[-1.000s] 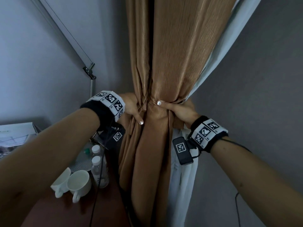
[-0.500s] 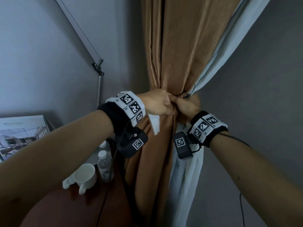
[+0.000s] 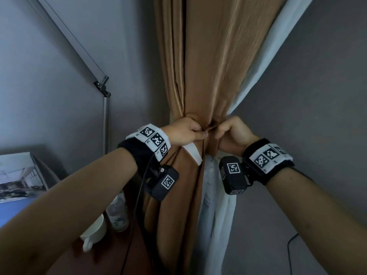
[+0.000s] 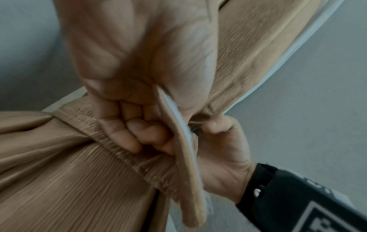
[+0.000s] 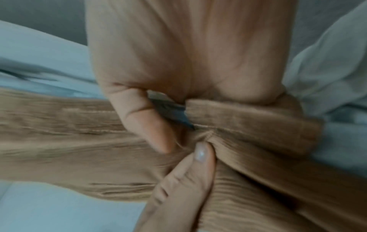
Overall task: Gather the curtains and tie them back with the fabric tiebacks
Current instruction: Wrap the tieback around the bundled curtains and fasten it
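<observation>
A person's two bare hands meet at the gathered waist of a tan curtain (image 3: 200, 62) that hangs in the corner of a grey-walled room. The left hand (image 3: 183, 133) has its fingers curled tight around a tan fabric tieback (image 4: 127, 150), a ribbed band that wraps across the bunched cloth. A loose end of the band, tan on one face and white on the other (image 3: 192, 154), hangs down below that fist. The right hand (image 3: 233, 133) is also curled closed, pinching the tieback's other end against the curtain, knuckle to knuckle with the left. In the right wrist view the band (image 5: 248, 119) folds over under the palm, and the left thumb tip presses the fabric just below it; the view is blurred, so the exact knot or fastening cannot be made out.

A sheer white curtain (image 3: 216, 215) hangs behind and to the right of the tan one, partly pinched in at the same waist. Both wrists wear black bands with black-and-white square markers, and small black camera boxes hang under them.

To the left, a metal floor lamp pole (image 3: 106, 124) stands beside the curtain. Below it, a dark wooden table (image 3: 111, 257) carries a white cup (image 3: 95, 233), a clear plastic bottle (image 3: 118, 213) and a framed picture (image 3: 17, 175) leaning on the wall, all partly hidden by the left forearm.
</observation>
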